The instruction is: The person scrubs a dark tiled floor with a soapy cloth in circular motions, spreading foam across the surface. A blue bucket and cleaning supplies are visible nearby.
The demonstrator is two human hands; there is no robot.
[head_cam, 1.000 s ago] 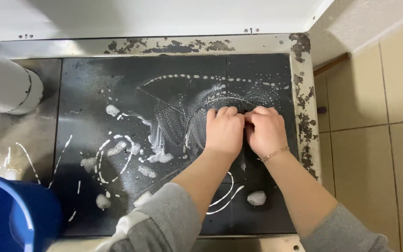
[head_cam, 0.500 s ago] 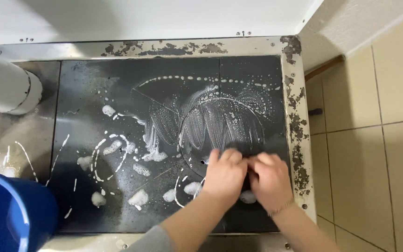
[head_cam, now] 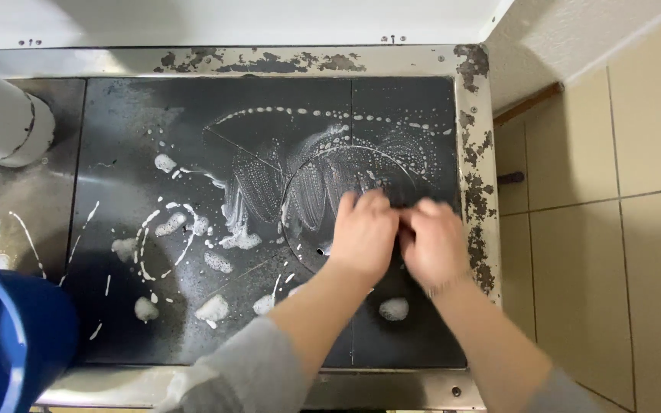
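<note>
Black stovetop (head_cam: 154, 122) under the left hand (head_cam: 363, 233) and right hand (head_cam: 431, 243), streaked with white foam (head_cam: 231, 229) in fans, dotted arcs and blobs left of the hands; silver frame (head_cam: 474, 153) mottled with dark rust patches right of them; beige tiles (head_cam: 613, 252) farther right; blue bucket (head_cam: 9, 336) far left; grey sleeve (head_cam: 246, 375) behind the left hand
</note>
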